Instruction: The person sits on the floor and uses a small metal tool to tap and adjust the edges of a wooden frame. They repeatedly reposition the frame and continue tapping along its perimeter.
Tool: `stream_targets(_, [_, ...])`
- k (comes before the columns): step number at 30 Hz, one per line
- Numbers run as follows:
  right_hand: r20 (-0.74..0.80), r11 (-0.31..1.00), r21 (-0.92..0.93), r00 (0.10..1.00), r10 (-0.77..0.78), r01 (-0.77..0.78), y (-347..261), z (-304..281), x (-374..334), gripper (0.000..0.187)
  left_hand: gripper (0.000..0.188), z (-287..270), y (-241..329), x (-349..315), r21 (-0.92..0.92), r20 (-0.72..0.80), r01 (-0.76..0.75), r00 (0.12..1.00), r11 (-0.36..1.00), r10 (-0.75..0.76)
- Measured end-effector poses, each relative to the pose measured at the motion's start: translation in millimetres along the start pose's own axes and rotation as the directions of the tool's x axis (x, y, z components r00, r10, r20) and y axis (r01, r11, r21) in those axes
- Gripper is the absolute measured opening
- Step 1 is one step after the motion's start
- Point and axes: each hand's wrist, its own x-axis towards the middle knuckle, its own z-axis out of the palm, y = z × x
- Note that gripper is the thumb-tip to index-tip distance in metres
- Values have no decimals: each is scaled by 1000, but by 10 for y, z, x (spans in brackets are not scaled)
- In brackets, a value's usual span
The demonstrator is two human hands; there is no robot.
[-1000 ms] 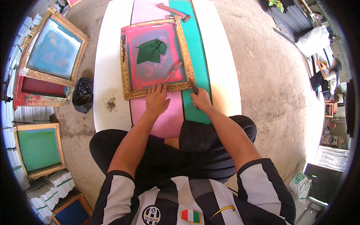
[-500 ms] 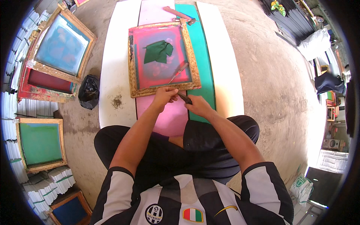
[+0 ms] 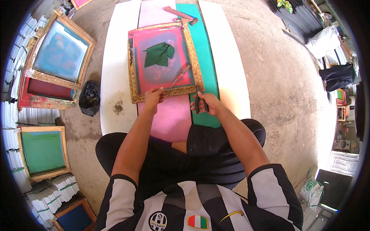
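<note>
A wooden screen-printing frame (image 3: 133, 79) with pink-stained mesh lies in front of me on the striped table. My left hand (image 3: 154, 96) is closed on its near rail, left of the middle. In my right hand (image 3: 210, 103) is a pair of pliers (image 3: 197, 104) with dark handles spread apart. The pliers' jaws point at the frame's near right corner; whether they grip anything there is too small to tell. On the mesh lie a crumpled green cloth (image 3: 158, 54) and a thin tool with a red handle (image 3: 181, 74), which looks like a screwdriver.
A hammer (image 3: 181, 13) rests on the table's far end. Left of the table stand a black plastic bag (image 3: 89, 98), a blue-meshed frame (image 3: 83, 75) and a green-meshed frame (image 3: 42, 152), beside stacks of white sheets (image 3: 50, 196). Concrete floor (image 3: 277, 96) lies to the right.
The pliers have moved right, from the middle of the near rail to its right corner, and their handles now show spread. My left hand has shifted left along the rail.
</note>
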Motion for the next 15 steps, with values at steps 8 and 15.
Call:
stream_targets(8, [-40,999,21,999,34,-33,-11,-61,85,34,19,12,29,-4,14,8,3,1000,1000,-3])
stream_targets(15, [-144,981,-193,988,-53,25,60,-61,141,26,20,7,38,-38,18,-4,8,1000,1000,-7])
